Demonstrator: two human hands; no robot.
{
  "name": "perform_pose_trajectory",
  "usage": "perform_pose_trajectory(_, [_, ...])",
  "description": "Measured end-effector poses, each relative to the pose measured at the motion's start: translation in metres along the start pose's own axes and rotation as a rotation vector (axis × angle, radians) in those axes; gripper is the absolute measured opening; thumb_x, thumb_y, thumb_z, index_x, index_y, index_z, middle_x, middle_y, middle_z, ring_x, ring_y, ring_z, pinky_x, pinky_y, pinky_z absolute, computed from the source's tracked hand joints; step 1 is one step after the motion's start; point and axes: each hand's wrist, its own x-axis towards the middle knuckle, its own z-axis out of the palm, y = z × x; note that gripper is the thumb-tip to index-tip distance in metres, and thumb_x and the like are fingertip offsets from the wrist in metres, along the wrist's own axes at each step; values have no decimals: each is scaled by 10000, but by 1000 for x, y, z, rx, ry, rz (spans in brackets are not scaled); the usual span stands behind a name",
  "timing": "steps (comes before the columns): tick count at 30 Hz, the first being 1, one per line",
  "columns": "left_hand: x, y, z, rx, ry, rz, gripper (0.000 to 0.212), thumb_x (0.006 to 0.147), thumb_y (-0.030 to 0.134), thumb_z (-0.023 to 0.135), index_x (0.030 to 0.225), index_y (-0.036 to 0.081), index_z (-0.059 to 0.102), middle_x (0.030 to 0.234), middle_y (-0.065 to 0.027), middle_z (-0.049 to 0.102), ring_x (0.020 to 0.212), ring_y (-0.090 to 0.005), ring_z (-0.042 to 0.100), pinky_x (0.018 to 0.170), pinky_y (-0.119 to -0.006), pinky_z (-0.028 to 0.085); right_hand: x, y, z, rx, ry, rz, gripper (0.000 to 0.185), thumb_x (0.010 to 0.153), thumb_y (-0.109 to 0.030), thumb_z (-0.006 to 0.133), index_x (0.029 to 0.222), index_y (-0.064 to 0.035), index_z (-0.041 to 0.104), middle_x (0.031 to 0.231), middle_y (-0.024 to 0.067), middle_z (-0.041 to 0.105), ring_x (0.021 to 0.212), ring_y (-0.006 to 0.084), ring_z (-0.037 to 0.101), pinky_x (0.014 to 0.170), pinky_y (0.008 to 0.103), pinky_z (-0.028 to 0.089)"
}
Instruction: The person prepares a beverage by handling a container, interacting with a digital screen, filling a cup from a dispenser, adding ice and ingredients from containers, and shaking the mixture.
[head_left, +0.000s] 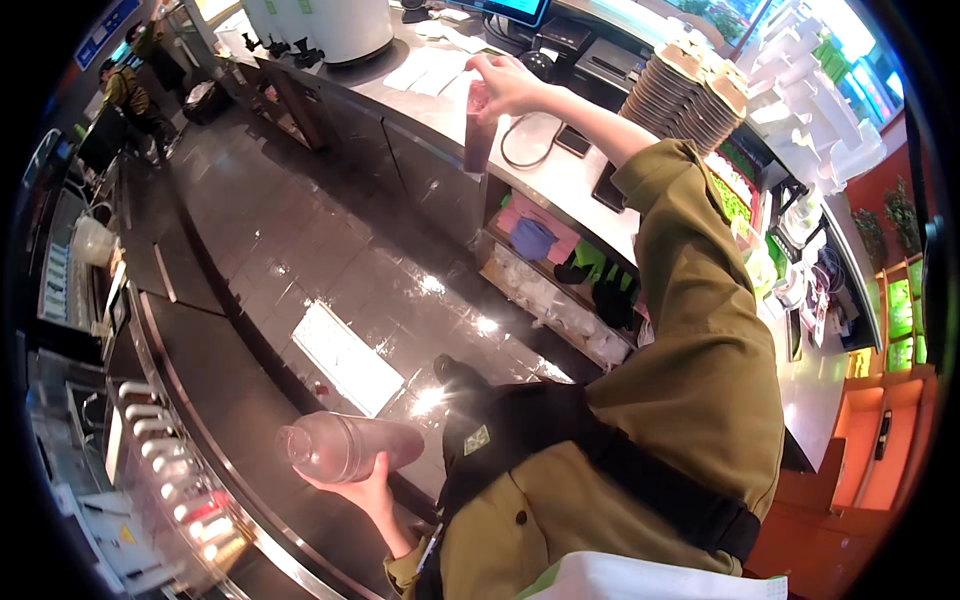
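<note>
My right hand (510, 88) reaches over the counter (442, 116) and grips a tall clear cup of reddish-purple drink (478, 142) near its top. The cup is upright by the counter's edge; whether its base touches the counter cannot be told. At the lower left, my left hand (360, 484) holds a large translucent shaker (341, 446) from below. The shaker lies tilted on its side above the floor, its narrow capped end pointing left, and it looks pinkish. Paper slips or napkins (431, 71) lie beside the cup, and a dark phone (573, 140) lies to its right.
Stacked cardboard cup carriers (682, 94), a printer (611, 64) and a large white dispenser (319, 30) stand on the counter. Below it, an open shelf (555, 300) holds cloths and bags. A metal-edged worktop (217, 457) runs along the left. Two people (135, 86) stand far off.
</note>
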Motion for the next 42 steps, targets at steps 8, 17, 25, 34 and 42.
perform_pose_trajectory(8, [165,-9,39,14,-180,160,1212,550,378,815,1390,51,5,1410,-175,126,1287,-294,232,1055,-449,227,81,61,22,-112,-160,333,891,529,-329,718,1266,-63,294,1035,216,557,1124,364,418,1020,507,178])
perform_pose_trajectory(17, [250,-15,85,35,-356,328,1170,584,330,807,1381,31,6,1396,-179,177,1260,-290,288,1054,-442,239,87,105,28,-45,-182,603,955,524,-344,759,1316,-128,270,1177,213,466,1145,366,404,941,491,353])
perform_pose_trajectory(25, [265,1,127,-41,-443,298,1162,583,352,819,1368,3,37,1375,-210,185,1239,-317,302,1027,-466,273,85,122,56,-24,-34,571,989,499,-458,732,1304,-58,319,1223,184,465,1211,338,363,951,647,184])
perform_pose_trajectory(34, [264,9,163,-106,-571,310,1123,602,312,808,1354,-12,39,1325,-212,255,1194,-322,353,1011,-454,309,-85,78,78,-97,753,1291,492,630,-371,701,906,8,554,860,156,582,865,303,571,715,392,471])
perform_pose_trajectory(42, [249,20,209,-159,-797,294,1121,571,199,794,1381,48,34,1365,-167,217,1230,-302,310,1050,-455,262,-167,121,156,-62,398,1914,680,796,-309,527,1313,27,240,1110,291,466,997,405,483,773,521,416])
